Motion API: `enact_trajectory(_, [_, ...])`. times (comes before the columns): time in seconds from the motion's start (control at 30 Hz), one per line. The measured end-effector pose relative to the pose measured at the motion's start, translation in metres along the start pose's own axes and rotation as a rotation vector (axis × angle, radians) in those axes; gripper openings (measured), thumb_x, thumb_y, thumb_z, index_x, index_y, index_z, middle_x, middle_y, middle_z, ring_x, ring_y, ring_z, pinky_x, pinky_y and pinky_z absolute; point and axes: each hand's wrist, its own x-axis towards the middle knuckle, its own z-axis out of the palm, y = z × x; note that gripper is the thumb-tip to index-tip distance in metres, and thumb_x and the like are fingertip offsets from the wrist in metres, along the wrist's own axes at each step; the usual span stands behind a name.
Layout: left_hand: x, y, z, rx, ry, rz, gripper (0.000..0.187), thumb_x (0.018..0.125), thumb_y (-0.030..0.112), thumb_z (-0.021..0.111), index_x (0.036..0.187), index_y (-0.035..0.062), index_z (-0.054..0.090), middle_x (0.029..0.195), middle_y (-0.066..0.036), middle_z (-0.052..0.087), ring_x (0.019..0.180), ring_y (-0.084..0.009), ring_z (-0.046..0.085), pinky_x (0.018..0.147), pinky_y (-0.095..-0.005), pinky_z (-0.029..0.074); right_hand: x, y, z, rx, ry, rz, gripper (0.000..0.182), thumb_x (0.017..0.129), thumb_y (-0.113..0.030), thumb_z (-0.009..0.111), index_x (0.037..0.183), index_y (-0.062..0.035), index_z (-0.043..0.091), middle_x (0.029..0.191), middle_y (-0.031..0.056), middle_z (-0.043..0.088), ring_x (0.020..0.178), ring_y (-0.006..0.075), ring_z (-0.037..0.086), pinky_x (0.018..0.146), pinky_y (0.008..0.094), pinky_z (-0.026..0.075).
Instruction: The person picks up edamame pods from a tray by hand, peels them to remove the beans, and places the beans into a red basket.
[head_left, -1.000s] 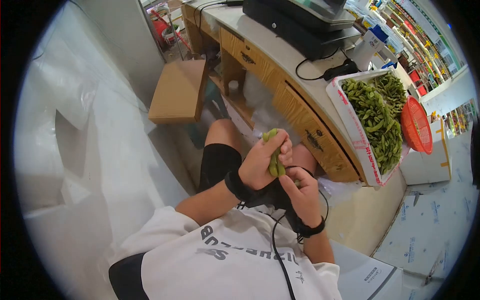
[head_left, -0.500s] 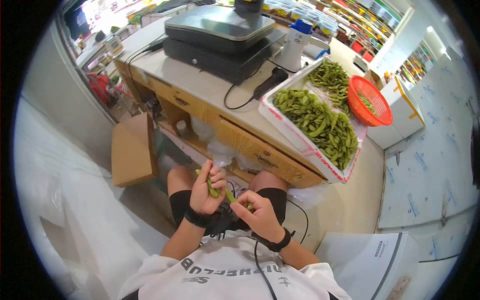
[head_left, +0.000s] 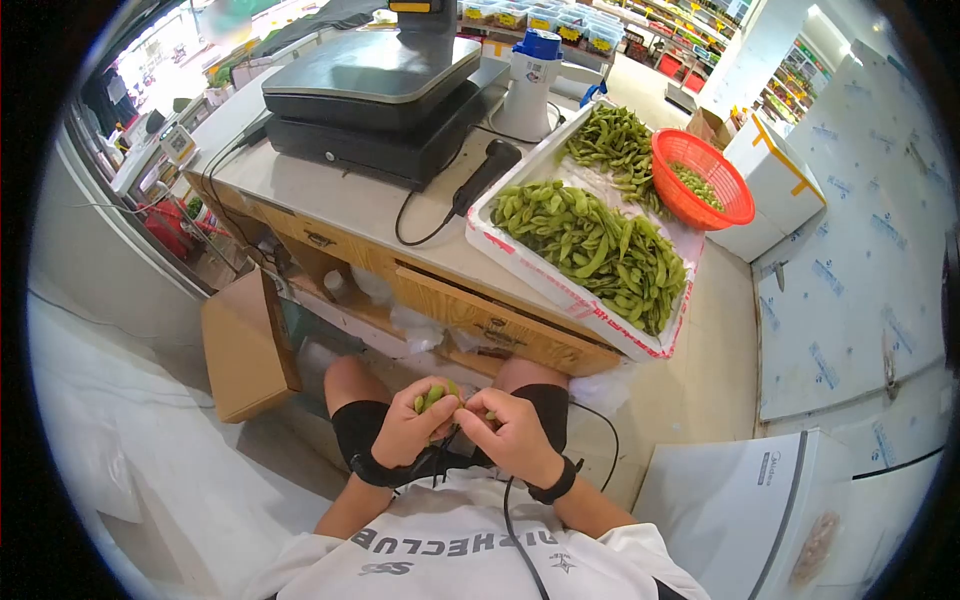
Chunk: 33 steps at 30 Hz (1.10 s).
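My left hand [head_left: 412, 432] is closed around green edamame pods [head_left: 432, 399], whose ends show above the curled fingers. My right hand [head_left: 508, 430] touches it over my lap, its thumb and fingers pinched together, with a bit of green showing between them. On the counter's right end, a white foam box [head_left: 545, 265] holds two heaps of edamame pods [head_left: 590, 250]. An orange-red plastic basket [head_left: 735, 205] rests at the box's far right edge with shelled green beans [head_left: 697, 187] inside.
A black scale [head_left: 370, 100] stands on the counter [head_left: 345, 205], beside a barcode scanner [head_left: 487, 175] and a white-and-blue megaphone [head_left: 530, 90]. A cardboard box [head_left: 245, 345] is at lower left, a white Midea appliance [head_left: 715, 505] at lower right. A black cable [head_left: 612, 440] runs by my right leg.
My hands have come together, and the pod that stuck out from my right hand is now mostly hidden. The view has shifted, so the counter and box appear further left.
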Motion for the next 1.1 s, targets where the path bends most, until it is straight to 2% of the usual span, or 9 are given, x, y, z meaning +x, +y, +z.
enact_trajectory(0.2, [-0.002,0.000,0.003,0.382,0.080,0.111,0.020,0.091,0.018,0.065,0.097,0.0006,0.060,0.078,0.002,0.055,0.066,-0.0047,0.046,0.058,-0.0199,0.038,-0.004,0.009,0.004,0.295,0.024,0.139,0.016,0.090,-0.016,0.064,0.094,-0.0008,0.061,0.075,-0.0026,0.057,0.064,0.0033,0.046,0.056,0.0203,0.039])
enact_trajectory(0.27, [-0.002,-0.007,0.005,0.481,0.151,0.213,0.022,0.091,0.021,0.066,0.097,0.0013,0.059,0.073,0.004,0.053,0.063,-0.0033,0.044,0.053,-0.0186,0.035,-0.006,0.018,0.008,0.307,0.038,0.153,0.016,0.090,-0.016,0.063,0.095,-0.0008,0.061,0.077,-0.0029,0.058,0.066,0.0033,0.047,0.058,0.0193,0.039])
enact_trajectory(0.4, [-0.008,-0.013,0.009,0.610,0.206,0.329,0.023,0.089,0.019,0.069,0.099,0.0012,0.060,0.078,0.002,0.057,0.069,-0.0053,0.048,0.061,-0.0202,0.041,-0.008,0.033,0.017,0.370,0.153,0.144,0.016,0.091,-0.016,0.063,0.094,-0.0006,0.060,0.079,-0.0030,0.058,0.067,0.0032,0.046,0.059,0.0184,0.039])
enact_trajectory(0.53, [-0.013,-0.013,0.008,0.506,0.199,0.331,0.022,0.088,0.017,0.069,0.102,0.0015,0.062,0.081,0.000,0.063,0.069,-0.0049,0.051,0.061,-0.0201,0.042,-0.013,0.028,0.018,0.412,0.121,0.169,0.016,0.091,-0.015,0.062,0.096,-0.0002,0.063,0.077,-0.0036,0.059,0.066,0.0021,0.046,0.059,0.0180,0.038])
enact_trajectory(0.63, [-0.020,-0.004,0.009,0.286,0.153,0.201,0.020,0.089,0.017,0.068,0.101,0.0022,0.063,0.081,-0.001,0.065,0.066,-0.0033,0.050,0.057,-0.0190,0.040,-0.012,0.013,0.015,0.497,0.073,0.195,0.016,0.092,-0.015,0.062,0.096,-0.0003,0.065,0.076,-0.0059,0.058,0.064,0.0006,0.045,0.057,0.0166,0.036])
enact_trajectory(0.73, [-0.019,0.003,0.009,0.400,0.161,0.291,0.016,0.091,0.017,0.066,0.099,0.0032,0.063,0.079,0.000,0.065,0.063,-0.0021,0.048,0.054,-0.0184,0.038,-0.009,0.008,0.013,0.487,0.057,0.223,0.014,0.092,-0.014,0.061,0.096,-0.0013,0.065,0.074,-0.0082,0.056,0.062,-0.0006,0.043,0.054,0.0156,0.033])
enact_trajectory(0.77, [-0.019,0.003,0.005,0.401,0.157,0.212,0.015,0.092,0.017,0.064,0.098,0.0035,0.063,0.078,0.000,0.064,0.064,-0.0026,0.049,0.055,-0.0187,0.038,-0.008,0.009,0.012,0.528,0.056,0.227,0.013,0.092,-0.014,0.060,0.095,-0.0025,0.066,0.075,-0.0089,0.055,0.062,-0.0008,0.042,0.053,0.0158,0.032])
enact_trajectory(0.83, [-0.012,0.005,0.005,0.438,0.138,0.357,0.014,0.092,0.017,0.063,0.098,0.0036,0.063,0.077,0.000,0.064,0.063,-0.0027,0.048,0.053,-0.0183,0.037,-0.003,0.000,0.010,0.442,0.094,0.187,0.014,0.092,-0.014,0.061,0.095,-0.0022,0.066,0.074,-0.0088,0.055,0.060,-0.0005,0.042,0.052,0.0167,0.032])
enact_trajectory(1.1, [-0.002,0.013,0.002,0.252,0.010,0.313,0.017,0.093,0.018,0.064,0.101,0.0030,0.062,0.078,0.000,0.063,0.061,-0.0007,0.046,0.049,-0.0160,0.033,0.001,0.000,0.011,0.587,0.134,0.215,0.020,0.093,-0.014,0.060,0.103,0.0019,0.066,0.070,-0.0065,0.055,0.053,-0.0007,0.037,0.047,0.0158,0.026])
